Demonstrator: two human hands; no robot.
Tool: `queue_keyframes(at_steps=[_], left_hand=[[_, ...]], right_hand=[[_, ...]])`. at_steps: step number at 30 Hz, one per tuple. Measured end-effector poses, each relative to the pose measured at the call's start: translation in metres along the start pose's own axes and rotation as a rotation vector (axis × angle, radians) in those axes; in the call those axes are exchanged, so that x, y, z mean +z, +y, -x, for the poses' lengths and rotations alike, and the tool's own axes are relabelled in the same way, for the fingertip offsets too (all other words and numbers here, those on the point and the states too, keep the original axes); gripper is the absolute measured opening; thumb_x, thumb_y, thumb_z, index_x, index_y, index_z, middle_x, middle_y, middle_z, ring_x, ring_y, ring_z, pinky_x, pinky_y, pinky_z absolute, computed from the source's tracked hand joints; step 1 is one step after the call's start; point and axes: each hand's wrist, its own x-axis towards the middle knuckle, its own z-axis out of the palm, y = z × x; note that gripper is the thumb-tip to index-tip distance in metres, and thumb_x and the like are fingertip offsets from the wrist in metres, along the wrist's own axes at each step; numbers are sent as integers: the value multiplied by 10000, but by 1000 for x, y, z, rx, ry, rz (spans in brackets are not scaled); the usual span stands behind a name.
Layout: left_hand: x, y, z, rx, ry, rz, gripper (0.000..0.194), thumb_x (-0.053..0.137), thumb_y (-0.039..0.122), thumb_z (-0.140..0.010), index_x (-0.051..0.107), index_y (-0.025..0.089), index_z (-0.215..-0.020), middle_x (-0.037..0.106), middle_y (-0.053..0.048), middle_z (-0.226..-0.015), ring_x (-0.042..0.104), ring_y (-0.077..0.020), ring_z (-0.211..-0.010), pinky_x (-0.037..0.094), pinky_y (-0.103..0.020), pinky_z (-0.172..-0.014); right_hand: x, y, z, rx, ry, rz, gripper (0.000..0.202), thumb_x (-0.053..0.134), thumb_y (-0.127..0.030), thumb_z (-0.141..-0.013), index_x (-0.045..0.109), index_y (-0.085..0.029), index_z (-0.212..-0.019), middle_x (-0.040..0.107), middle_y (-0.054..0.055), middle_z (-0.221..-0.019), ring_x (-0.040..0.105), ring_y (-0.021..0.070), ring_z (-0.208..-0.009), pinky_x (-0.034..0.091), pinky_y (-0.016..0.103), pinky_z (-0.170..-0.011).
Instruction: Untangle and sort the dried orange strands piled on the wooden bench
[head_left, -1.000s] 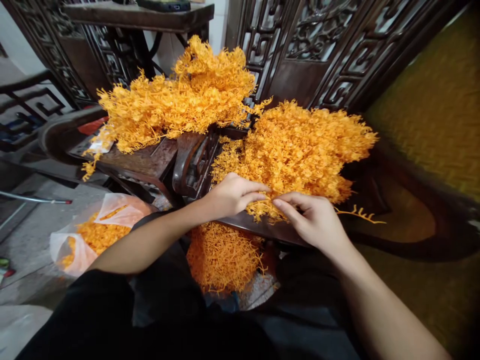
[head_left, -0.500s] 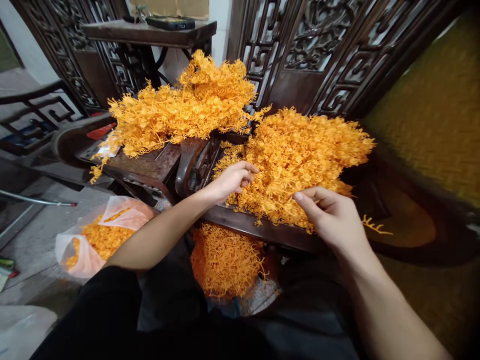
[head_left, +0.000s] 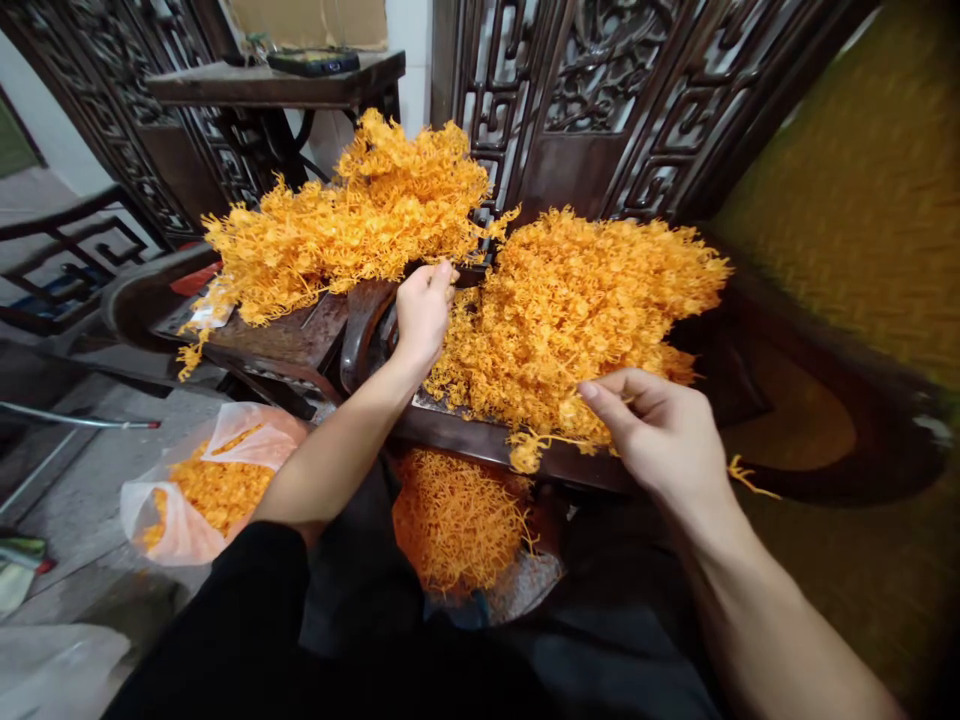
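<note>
My right hand [head_left: 656, 425] is closed in a pinch at the front of a big heap of orange curly plastic sprigs [head_left: 592, 300]. A thin orange plastic sprig [head_left: 750, 478] shows past its wrist side, apparently running through the grip. At the heap's front edge, a curled orange piece [head_left: 526, 452] hangs over the dark wooden seat rim. My left hand [head_left: 424, 305] is raised at the heap's left side, thumb and fingers pressed together; what they hold, if anything, is too small to make out.
Another orange heap [head_left: 345, 225] covers a wooden side table [head_left: 300, 345]. A plastic bag [head_left: 176, 525] of orange pieces sits on the floor at left. Between my legs is a container of orange stems [head_left: 461, 520]. Carved wooden panels [head_left: 577, 170] stand behind; a phone-like device [head_left: 313, 62] lies on a far table.
My left hand has moved up and away from the heap's front, its fingers closing into a pinch. My right hand stays nearly in place. The curled piece now shows at the seat rim.
</note>
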Motion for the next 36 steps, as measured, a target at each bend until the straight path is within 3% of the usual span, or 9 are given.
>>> queue_keyframes(at_steps=[5,9,13,17,20,23,28,32,36], left_hand=[[16,-36,-23,-229,-188,-153,318,548,386,-1012,616,171,-788,446,40,-588,427,-103,-517,345,-229,-541],[24,-64,-42,-288,-131,-355,261,601,336,-960,682,145,-802,651,-50,-691,637,-191,-734,470,-271,-692],[22,-71,-65,-270,-131,-362,333,596,369,-957,727,121,-1136,772,-160,-1117,692,-279,-1120,497,-342,-970],[23,-60,-71,-195,-161,-336,543,491,441,-1022,566,151,-1474,573,-163,-1541,502,-269,-1465,373,-352,-1182],[26,-43,-46,-61,-459,-183,598,393,533,-1062,485,188,-1542,551,-168,-1560,594,-236,-1375,470,-353,-1093],[24,-23,-2,147,-799,-183,763,654,615,-925,482,180,-1528,677,-209,-1375,707,-259,-1154,553,-377,-939],[15,-4,42,304,-765,-493,354,600,482,-997,712,151,-1052,758,-81,-855,726,-210,-801,552,-345,-791],[-2,11,47,272,-837,-488,389,460,388,-1062,691,172,-836,757,-45,-777,720,-146,-717,541,-285,-780],[-26,29,45,373,-874,-767,380,505,381,-1022,698,189,-758,718,-53,-700,683,-174,-659,515,-308,-720]], right_hand=[[9,9,-17,-12,58,-30,379,674,-522,-888,601,-202,-697,458,-24,-571,362,112,-511,280,280,-503],[18,22,-38,35,11,-30,381,652,-546,-889,607,-203,-730,521,-15,-560,452,131,-505,343,284,-522],[21,28,-47,41,-7,-26,387,637,-556,-894,614,-198,-749,551,-11,-550,489,140,-502,368,284,-528],[21,27,-47,21,6,-11,431,637,-596,-888,624,-188,-749,561,-6,-542,485,138,-498,360,279,-528],[21,26,-46,17,43,-25,458,639,-620,-889,639,-179,-766,576,0,-545,491,140,-497,376,278,-534],[22,26,-46,1,83,-61,465,632,-625,-899,663,-169,-807,602,11,-571,501,141,-504,381,271,-523],[30,17,-40,-41,37,-109,440,636,-605,-914,666,-174,-826,597,2,-585,492,132,-501,375,259,-503],[24,8,-34,-85,47,-40,394,655,-558,-910,688,-178,-812,620,17,-616,506,141,-530,381,275,-527],[-10,14,-37,-155,114,11,466,651,-648,-882,696,-192,-799,608,26,-599,543,175,-570,389,293,-537]])
